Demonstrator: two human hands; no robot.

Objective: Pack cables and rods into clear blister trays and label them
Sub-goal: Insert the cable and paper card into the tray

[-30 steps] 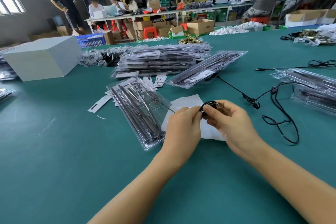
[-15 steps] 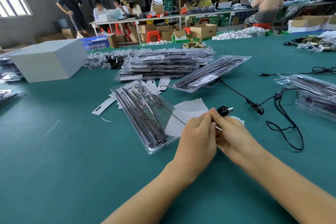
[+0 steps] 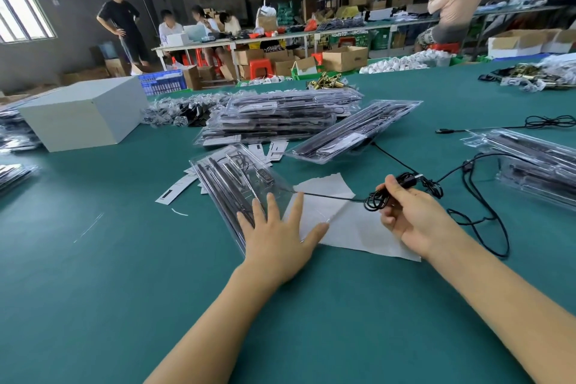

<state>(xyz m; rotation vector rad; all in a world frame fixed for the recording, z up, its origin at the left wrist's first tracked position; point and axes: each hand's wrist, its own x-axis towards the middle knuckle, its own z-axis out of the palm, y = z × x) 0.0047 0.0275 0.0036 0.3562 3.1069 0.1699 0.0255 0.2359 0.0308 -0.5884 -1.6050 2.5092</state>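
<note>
A clear blister tray [image 3: 230,178] with dark rods and a small cable lies on the green table [image 3: 93,274] just left of centre. My left hand [image 3: 277,234] rests flat with spread fingers on the tray's near end. My right hand [image 3: 411,215] holds a coiled black cable [image 3: 378,198] with its plug just right of the tray; a thin strand runs from the coil toward the tray. A white sheet [image 3: 336,221] lies under both hands.
A stack of filled trays [image 3: 280,118] and a single tilted tray [image 3: 355,131] sit behind. More trays [image 3: 530,159] lie at right, with a loose black cable [image 3: 480,215] looping beside my right wrist. Paper labels [image 3: 174,188] are scattered left; a white box [image 3: 84,112] stands far left.
My hands have come apart. The left hand let go of the cable and moved left onto the tray. The right hand moved right, keeping the coiled cable.
</note>
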